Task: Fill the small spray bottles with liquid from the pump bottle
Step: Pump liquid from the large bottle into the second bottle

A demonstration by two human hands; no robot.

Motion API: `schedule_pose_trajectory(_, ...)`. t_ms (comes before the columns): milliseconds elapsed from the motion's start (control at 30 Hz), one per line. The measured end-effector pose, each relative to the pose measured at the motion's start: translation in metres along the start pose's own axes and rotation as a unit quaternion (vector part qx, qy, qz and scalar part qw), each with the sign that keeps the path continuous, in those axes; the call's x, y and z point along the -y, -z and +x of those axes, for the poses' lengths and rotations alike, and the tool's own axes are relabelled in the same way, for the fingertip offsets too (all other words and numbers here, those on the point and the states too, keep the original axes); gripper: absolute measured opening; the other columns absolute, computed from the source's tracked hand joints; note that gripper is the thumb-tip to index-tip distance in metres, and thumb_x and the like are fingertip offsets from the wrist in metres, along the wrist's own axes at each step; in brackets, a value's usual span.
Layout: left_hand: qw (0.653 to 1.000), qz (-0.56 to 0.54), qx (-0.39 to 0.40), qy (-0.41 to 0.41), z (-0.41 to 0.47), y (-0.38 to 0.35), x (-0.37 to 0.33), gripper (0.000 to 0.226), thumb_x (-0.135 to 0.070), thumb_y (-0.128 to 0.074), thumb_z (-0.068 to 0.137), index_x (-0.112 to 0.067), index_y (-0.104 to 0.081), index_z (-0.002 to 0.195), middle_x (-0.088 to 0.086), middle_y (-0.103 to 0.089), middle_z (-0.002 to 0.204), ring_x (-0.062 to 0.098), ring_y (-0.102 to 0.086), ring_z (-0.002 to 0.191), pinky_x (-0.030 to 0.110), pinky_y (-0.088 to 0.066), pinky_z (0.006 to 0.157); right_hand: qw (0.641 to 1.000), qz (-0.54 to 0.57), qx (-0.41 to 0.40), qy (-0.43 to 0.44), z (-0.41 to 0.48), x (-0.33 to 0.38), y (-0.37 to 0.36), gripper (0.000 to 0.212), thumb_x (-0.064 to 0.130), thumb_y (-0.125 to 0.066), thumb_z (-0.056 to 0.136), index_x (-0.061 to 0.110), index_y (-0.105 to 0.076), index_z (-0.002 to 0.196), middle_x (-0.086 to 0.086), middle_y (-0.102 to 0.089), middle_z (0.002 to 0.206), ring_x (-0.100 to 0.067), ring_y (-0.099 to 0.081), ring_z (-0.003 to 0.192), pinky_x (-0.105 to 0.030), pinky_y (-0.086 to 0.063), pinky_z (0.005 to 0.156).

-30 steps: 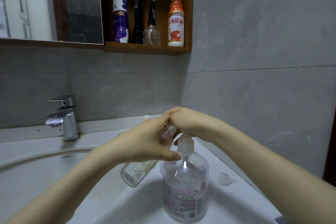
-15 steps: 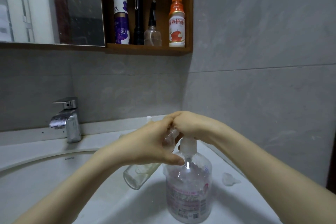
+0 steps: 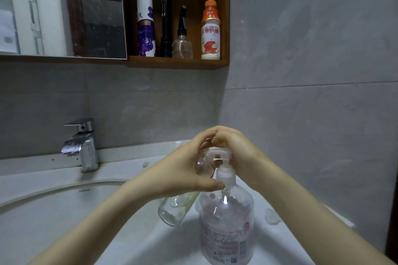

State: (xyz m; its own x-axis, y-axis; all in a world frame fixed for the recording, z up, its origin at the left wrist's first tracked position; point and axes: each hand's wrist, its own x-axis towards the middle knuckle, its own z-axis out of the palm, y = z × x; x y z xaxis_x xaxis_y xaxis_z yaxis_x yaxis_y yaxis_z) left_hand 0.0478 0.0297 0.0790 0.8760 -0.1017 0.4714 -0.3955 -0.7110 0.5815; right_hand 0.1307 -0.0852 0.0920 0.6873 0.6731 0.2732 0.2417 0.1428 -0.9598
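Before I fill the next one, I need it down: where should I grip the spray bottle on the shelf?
On the spray bottle, probably the slim black neck, from the open front: the flashlight and orange-capped drink bottle flank its body.

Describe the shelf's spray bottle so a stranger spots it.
Find the wooden shelf right of the mirror. The spray bottle stands third from left, between a black torch and an orange-capped drink bottle. Unlike them, it is clear, with a black nozzle.

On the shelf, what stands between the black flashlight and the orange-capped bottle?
A small clear spray bottle with a black nozzle stands upright between the flashlight and the orange-capped bottle; the head view shows it.
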Motion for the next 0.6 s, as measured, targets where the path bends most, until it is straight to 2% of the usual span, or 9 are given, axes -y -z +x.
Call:
schedule_pose_trajectory(67,1.000,0.001,0.004,0.007,0.000,0.000,0.002,0.077,-0.009,-0.080,0.070,-0.035,-0.038,0.129,-0.032,-0.062,0.090,-0.010,-0.060,0.085,0.011,-0.044,0.075,0.999,-0.018,-0.019,0.028,-0.004,-0.009,0.003,0.022,0.005,-0.042,0.088,0.014,-0.060,0.081,-0.006,-0.063,0.080,-0.018,-0.059,0.071,-0.032,-0.047,0.067)
schedule_pose_trajectory(133,1.000,0.003,0.001,0.008,0.001,0.000,0.003,0.070,-0.010,-0.081,0.070,-0.031,-0.042,0.125,-0.030,-0.062,0.078,-0.005,-0.059,0.071,0.017,-0.046,0.071,0.996,-0.065,-0.043,0.051,-0.010,-0.019,0.006,0.022,0.022,-0.042,0.095,0.018,-0.061,0.082,-0.005,-0.063,0.088,-0.018,-0.060,0.080,-0.034,-0.046,0.077)
schedule_pose_trajectory(233,1.000,-0.017,0.001,0.006,0.000,0.000,0.003,0.070,-0.010,-0.083,0.068,-0.029,-0.044,0.123,-0.018,-0.067,0.092,0.002,-0.065,0.082,0.025,-0.052,0.080,0.994,-0.075,-0.035,0.072,-0.019,-0.029,0.005,0.039,0.041,-0.034,0.099,0.025,-0.065,0.081,0.001,-0.071,0.084,-0.016,-0.067,0.078,-0.034,-0.049,0.078)
schedule_pose_trajectory(300,0.999,-0.035,0.003,0.009,-0.002,0.000,0.005,0.070,-0.008,-0.085,0.065,-0.028,-0.046,0.121,-0.010,-0.068,0.096,0.008,-0.068,0.088,0.029,-0.053,0.084,0.995,-0.078,-0.007,0.065,-0.022,-0.028,0.002,0.046,0.042,-0.029,0.100,0.021,-0.066,0.082,0.001,-0.071,0.074,-0.014,-0.066,0.067,-0.032,-0.047,0.071)
schedule_pose_trajectory(367,0.998,-0.056,0.006,0.013,-0.003,0.000,0.006,0.070,-0.004,-0.084,0.065,-0.025,-0.046,0.120,-0.012,-0.068,0.092,0.008,-0.068,0.086,0.026,-0.053,0.082,0.996,-0.070,0.009,0.054,-0.021,-0.026,0.002,0.047,0.041,-0.030,0.098,0.014,-0.065,0.081,-0.002,-0.069,0.073,-0.017,-0.063,0.066,-0.033,-0.046,0.070)
schedule_pose_trajectory(500,0.998,-0.065,0.009,0.012,-0.004,0.000,0.004,0.070,-0.002,-0.084,0.063,-0.025,-0.046,0.117,-0.019,-0.068,0.089,0.004,-0.067,0.084,0.018,-0.050,0.076,0.996,-0.057,0.047,0.054,-0.019,-0.023,0.005,0.052,0.042,-0.033,0.090,-0.003,-0.059,0.091,-0.018,-0.061,0.081,-0.027,-0.056,0.067,-0.034,-0.044,0.064)
schedule_pose_trajectory(600,0.998,-0.061,0.012,0.008,-0.003,-0.002,0.004,0.070,-0.002,-0.084,0.062,-0.024,-0.046,0.117,-0.014,-0.067,0.094,0.002,-0.066,0.088,0.018,-0.049,0.079,0.996,-0.063,0.039,0.057,-0.018,-0.026,0.008,0.045,0.032,-0.032,0.098,-0.006,-0.054,0.104,-0.027,-0.061,0.097,-0.025,-0.062,0.070,-0.032,-0.048,0.063)
